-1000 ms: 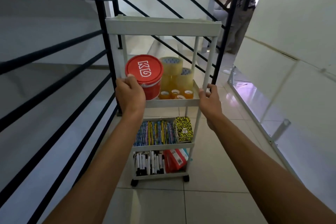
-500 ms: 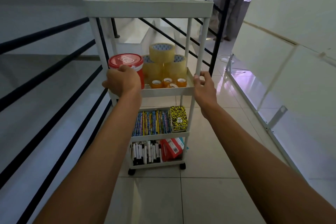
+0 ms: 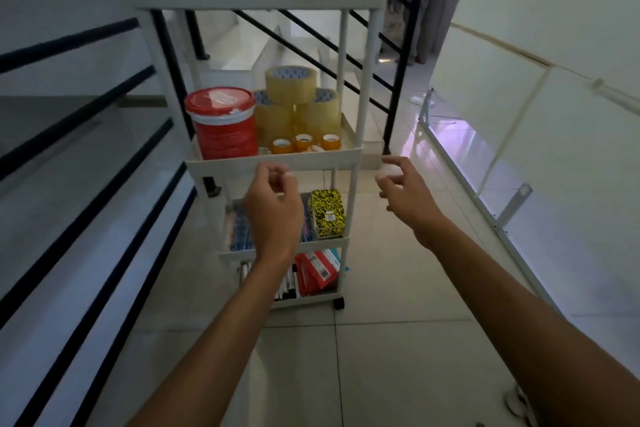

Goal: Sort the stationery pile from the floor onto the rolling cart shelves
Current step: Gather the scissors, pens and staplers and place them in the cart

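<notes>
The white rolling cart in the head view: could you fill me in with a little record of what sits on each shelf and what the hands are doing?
cart: white plastic rolling cart, four tiers, beside a black stair railing
second shelf: red lidded tub; three big clear tape rolls, stacked; small orange tape rolls in front
third shelf: coloured pencils; yellow-and-black patterned box
bottom shelf: black-and-white markers; red packet
left hand: off the cart, fingers loosely curled, holding nothing
right hand: off the cart, holding nothing
</notes>
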